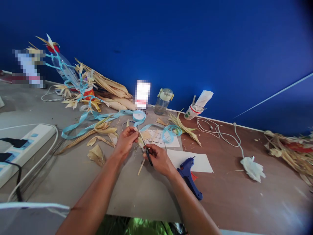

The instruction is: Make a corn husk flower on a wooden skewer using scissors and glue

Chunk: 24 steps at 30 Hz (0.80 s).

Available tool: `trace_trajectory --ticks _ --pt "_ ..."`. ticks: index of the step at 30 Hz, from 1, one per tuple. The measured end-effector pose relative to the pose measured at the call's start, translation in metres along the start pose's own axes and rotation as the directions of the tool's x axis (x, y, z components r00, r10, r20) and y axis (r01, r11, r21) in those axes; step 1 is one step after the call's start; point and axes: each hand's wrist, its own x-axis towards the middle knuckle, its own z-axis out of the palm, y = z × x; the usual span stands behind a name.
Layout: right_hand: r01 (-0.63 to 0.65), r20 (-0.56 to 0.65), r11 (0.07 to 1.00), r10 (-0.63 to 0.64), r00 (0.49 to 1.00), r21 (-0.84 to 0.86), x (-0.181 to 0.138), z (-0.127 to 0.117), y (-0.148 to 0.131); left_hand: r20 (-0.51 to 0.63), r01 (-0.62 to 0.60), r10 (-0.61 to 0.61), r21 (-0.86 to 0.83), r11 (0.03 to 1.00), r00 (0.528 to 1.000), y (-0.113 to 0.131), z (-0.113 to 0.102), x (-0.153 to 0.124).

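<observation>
My right hand (158, 157) grips a pair of scissors (149, 158) by the dark handles, blades pointing up and away toward the left. With fingertips pinched, my left hand (125, 141) holds a small pale piece (136, 130) close to the scissor tips. What the piece is made of is too small to tell. Beneath and beyond the hands are dry corn husk scraps and a white sheet with dark lines (171, 140). A folded husk piece (96, 154) lies left of my left forearm. Beside my right forearm rests a blue glue gun (187, 176) on blank white paper (204, 161).
Light blue ribbon (73, 133) trails from its roll (139, 115). Behind stand a glass jar (162, 101), a paper cup (192, 111) and a husk-flower arrangement (83, 88). A power strip (26, 153) sits left; a white cable (220, 133) and husk bundle (288, 153) lie right.
</observation>
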Motion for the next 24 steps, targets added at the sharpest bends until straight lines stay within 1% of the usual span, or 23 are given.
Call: trace_trajectory --ticks 4,8,16,24 --pt "0.003 0.005 0.999 -0.003 1.0 -0.04 0.001 -0.001 0.001 0.008 -0.004 0.004 0.049 0.999 1.0 0.0 -0.004 0.003" --pt "-0.006 0.012 1.0 0.006 1.0 -0.023 0.001 0.0 -0.001 0.023 0.001 -0.004 0.094 0.996 1.0 0.0 -0.007 0.004" --pt "-0.001 0.018 1.0 0.001 1.0 0.0 0.001 0.001 -0.001 0.032 -0.002 -0.001 0.094 0.996 0.999 0.002 -0.01 0.005" --pt "0.006 0.024 1.0 -0.006 1.0 0.0 0.002 0.0 0.005 0.064 -0.01 0.003 0.109 0.994 0.998 0.002 -0.013 0.005"
